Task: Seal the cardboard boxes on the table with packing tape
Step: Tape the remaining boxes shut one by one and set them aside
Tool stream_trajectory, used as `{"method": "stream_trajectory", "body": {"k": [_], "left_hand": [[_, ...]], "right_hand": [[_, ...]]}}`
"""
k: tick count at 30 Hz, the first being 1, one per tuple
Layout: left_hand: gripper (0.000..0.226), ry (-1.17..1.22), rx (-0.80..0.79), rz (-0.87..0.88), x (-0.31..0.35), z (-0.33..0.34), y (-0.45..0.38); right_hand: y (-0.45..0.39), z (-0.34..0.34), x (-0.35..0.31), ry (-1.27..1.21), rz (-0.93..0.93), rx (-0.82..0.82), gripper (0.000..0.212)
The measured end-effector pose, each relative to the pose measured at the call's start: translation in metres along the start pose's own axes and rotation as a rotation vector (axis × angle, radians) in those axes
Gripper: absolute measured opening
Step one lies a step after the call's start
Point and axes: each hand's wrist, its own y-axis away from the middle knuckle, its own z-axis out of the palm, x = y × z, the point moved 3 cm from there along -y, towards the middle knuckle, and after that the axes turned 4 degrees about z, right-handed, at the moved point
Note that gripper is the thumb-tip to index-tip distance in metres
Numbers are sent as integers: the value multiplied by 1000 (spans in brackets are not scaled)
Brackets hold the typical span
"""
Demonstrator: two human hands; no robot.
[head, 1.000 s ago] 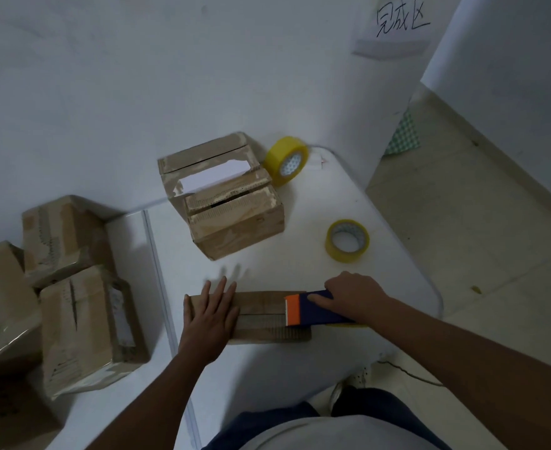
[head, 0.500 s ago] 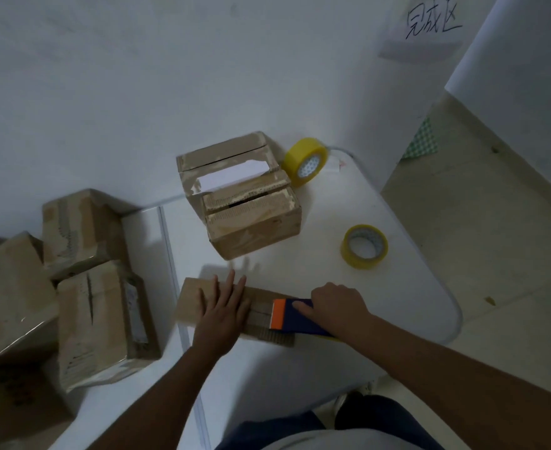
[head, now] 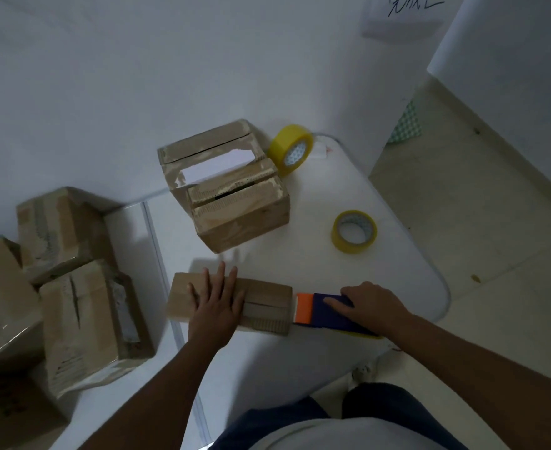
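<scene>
We press our left hand (head: pixel 217 298), fingers spread flat, on the small flat brown cardboard box (head: pixel 235 303) at the near edge of the white table (head: pixel 381 264), while our right hand (head: pixel 373 305) curls around the blue tape dispenser with the orange front (head: pixel 324 311), its orange end just off the box's right edge. We judge the box light and fairly stiff, apt to slide on the smooth tabletop, so a flat palm on its lid looks like the right hold; the dispenser is best gripped along its blue body. Whether a strip of tape already spans the lid, we cannot tell in this dim light.

Farther back stands a larger worn brown cardboard box with its flaps partly open (head: pixel 228 186), and a yellow tape roll on edge (head: pixel 292 149) leans just beside it. A second yellow tape roll (head: pixel 353 230) lies flat, well apart from our hands. To the left, three brown cardboard boxes (head: pixel 85 323) crowd together. White walls enclose the table; pale floor tiles (head: pixel 495 222) run to the right.
</scene>
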Motion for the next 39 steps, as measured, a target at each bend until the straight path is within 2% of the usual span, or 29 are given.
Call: {"method": "stream_trajectory", "body": {"k": [5,9,12,17,23,26,27,29,33,39], "left_hand": [[69,9,72,-13,6,-8,2],[59,168,177,-4,40,-27,12],[60,246,131,45,76,-23,15],[56,47,67,63,86,-2,14],[93,62,107,30,92,-12,15],[68,41,50,-19,87,-2,14],[66,7,1,-22,84,2,13],[65,-49,-45,-8,83,6,13],[70,-37,3,-4,88,-1,12],[65,-4,11,-40,86,3,14]], "right_hand": [[-9,10,-4,-16,-13,-14,55],[-12,13,-4,-38,-9,-30,56],[-11,13,-8,-35,-24,-47,54],[-12,15,-12,-43,-26,-100,53],[-12,17,0,-84,-42,-108,54],[-10,22,10,-116,-58,-81,53],[-9,24,11,-118,-62,-78,53],[-9,24,11,-126,-72,-71,52],[-9,23,20,-131,-87,-67,54],[-11,22,36,-122,-81,-71,55]]}}
